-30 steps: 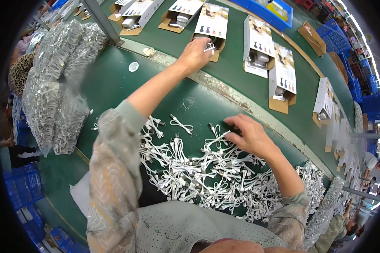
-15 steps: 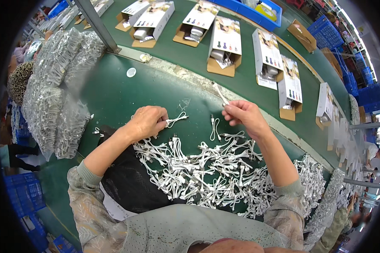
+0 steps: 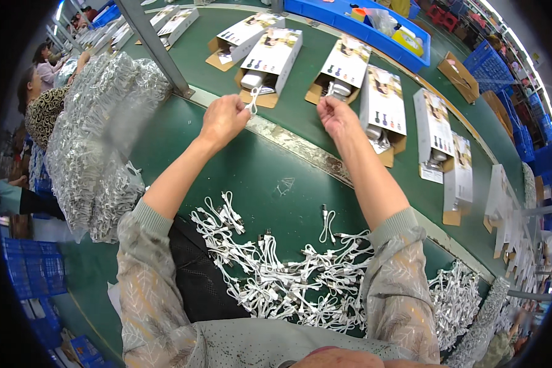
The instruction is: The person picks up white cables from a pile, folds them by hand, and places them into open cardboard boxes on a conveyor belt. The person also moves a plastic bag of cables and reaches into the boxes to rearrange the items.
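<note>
Both my hands reach over the work table to open-ended cartons on the green belt. My left hand [image 3: 226, 119] pinches a looped white charging cable [image 3: 254, 101] at the open flap of a white printed carton [image 3: 275, 52]. My right hand [image 3: 336, 115] is closed at the mouth of another carton [image 3: 348, 56], pinching a white cable [image 3: 330, 89] that is partly hidden by the fingers. White devices show inside both cartons. A loose pile of white cables [image 3: 288, 279] lies on the table between my forearms, with a single cable [image 3: 327, 223] just beyond it.
More cartons [image 3: 383, 98] line the belt. A metal post [image 3: 156, 49] stands at the left, beside stacked clear bags of cables [image 3: 92, 153]. A blue tray [image 3: 349, 27] is at the back. A worn pale ledge [image 3: 300, 144] separates table and belt. Other people sit far left.
Both hands have moved forward from over the cable pile to the cartons, each carrying a cable. The cartons have shifted to the right along the belt. The view has tilted slightly.
</note>
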Demonstrator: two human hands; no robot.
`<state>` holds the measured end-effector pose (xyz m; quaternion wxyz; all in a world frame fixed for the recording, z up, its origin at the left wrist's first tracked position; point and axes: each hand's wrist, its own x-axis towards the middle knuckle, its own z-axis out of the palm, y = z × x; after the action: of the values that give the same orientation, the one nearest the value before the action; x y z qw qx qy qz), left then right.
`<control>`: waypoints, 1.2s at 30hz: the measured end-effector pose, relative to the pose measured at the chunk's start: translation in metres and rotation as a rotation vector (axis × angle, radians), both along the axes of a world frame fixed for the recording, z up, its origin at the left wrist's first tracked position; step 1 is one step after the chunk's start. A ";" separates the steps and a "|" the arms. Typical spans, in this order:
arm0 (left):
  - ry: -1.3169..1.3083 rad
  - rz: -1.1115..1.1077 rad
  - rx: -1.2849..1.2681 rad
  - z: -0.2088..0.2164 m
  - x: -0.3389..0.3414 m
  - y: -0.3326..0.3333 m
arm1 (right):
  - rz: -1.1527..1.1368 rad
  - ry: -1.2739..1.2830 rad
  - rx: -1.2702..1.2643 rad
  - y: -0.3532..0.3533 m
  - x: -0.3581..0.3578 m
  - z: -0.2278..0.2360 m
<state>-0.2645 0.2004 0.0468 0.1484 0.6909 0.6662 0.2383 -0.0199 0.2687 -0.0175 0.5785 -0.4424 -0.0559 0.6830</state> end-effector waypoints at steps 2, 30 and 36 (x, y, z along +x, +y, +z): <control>0.034 -0.066 0.011 -0.006 0.019 0.021 | -0.017 -0.020 0.007 0.011 0.014 -0.005; -0.397 -0.354 -0.225 0.025 -0.048 -0.082 | 0.637 -0.510 0.160 -0.172 -0.013 0.101; -0.501 -0.039 -0.075 0.023 -0.112 -0.025 | 0.200 0.174 0.041 -0.056 -0.110 0.072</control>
<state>-0.3762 0.1756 0.0702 0.3388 0.6170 0.6037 0.3743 -0.1299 0.2124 0.0542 0.5191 -0.3617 -0.0636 0.7718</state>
